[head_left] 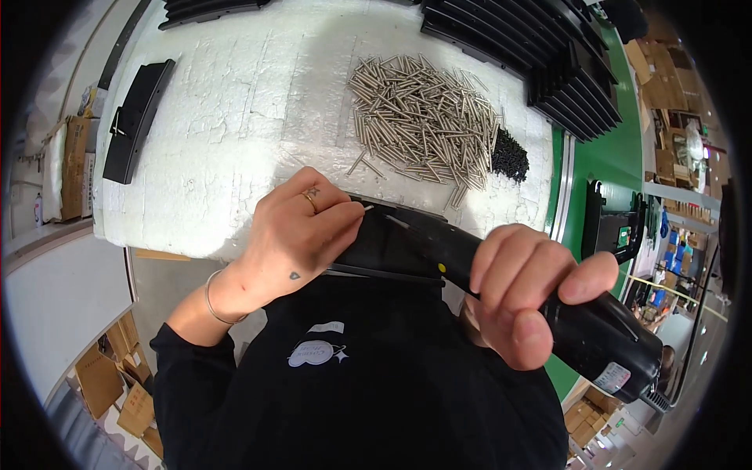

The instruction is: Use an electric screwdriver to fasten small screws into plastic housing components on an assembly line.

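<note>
In front of my body lies a flat black part (384, 252) at the near edge of a white foam-like surface (227, 102). My left hand (294, 235), with a ring and a bracelet, is closed above its left side. A light tip of a slim metal pin (368, 208) pokes out of its pinched fingers. My right hand (521, 294) wraps around a black corded electric screwdriver (607, 341), tilted so that its bit points left toward the pin. The bit ends a little apart from it. Beyond my hands rests a heap of silvery metal pins (427, 117), beside a small pile of black screws (510, 155).
Stacked black ribbed parts (576, 90) stand at the far right. Another black part (139, 121) lies at the left. A green table (599, 157) runs along the right, with a black frame-like piece (607, 223) on it. Cardboard boxes (74, 164) stand beyond the left edge.
</note>
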Available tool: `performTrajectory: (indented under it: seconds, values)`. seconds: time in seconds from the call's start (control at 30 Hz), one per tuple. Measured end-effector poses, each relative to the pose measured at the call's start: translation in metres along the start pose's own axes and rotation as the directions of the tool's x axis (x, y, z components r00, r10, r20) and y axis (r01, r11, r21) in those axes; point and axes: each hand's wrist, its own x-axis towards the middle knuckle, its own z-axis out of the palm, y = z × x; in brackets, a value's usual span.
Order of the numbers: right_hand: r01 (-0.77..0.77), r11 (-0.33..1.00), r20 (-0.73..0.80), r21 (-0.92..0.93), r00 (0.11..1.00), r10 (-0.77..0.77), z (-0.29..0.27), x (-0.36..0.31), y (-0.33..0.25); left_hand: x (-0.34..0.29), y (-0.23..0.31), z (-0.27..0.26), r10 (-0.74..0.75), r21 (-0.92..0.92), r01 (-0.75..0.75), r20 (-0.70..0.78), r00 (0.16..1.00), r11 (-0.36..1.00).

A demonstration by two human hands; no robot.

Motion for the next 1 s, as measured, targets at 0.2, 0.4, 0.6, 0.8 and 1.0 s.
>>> performTrajectory:
  seconds: [0.2,0.4,0.6,0.8,1.0]
  values:
    - [-0.097,0.995,0.114,-0.015,0.989,0.098,-0.003,0.006,0.008,-0.002,0.000,0.004,-0.058,-0.068,0.054,-0.058,0.997,0.996]
    - [-0.111,0.993,0.120,-0.044,0.986,0.116,-0.001,0.007,0.010,-0.006,-0.004,0.009,-0.042,-0.074,0.035,-0.091,0.995,0.997]
    - [-0.115,0.992,0.135,-0.057,0.983,0.122,-0.001,0.010,0.013,-0.005,-0.007,0.009,-0.008,-0.075,0.002,-0.089,0.996,0.997]
    - [-0.052,0.996,0.160,-0.071,0.985,0.063,0.006,0.012,0.022,-0.007,-0.008,0.011,-0.013,-0.096,0.004,-0.102,0.995,0.995]
    - [-0.186,0.982,0.156,-0.043,0.969,0.190,0.022,0.030,0.025,-0.012,-0.006,0.011,-0.051,-0.172,0.042,-0.051,0.997,0.984]
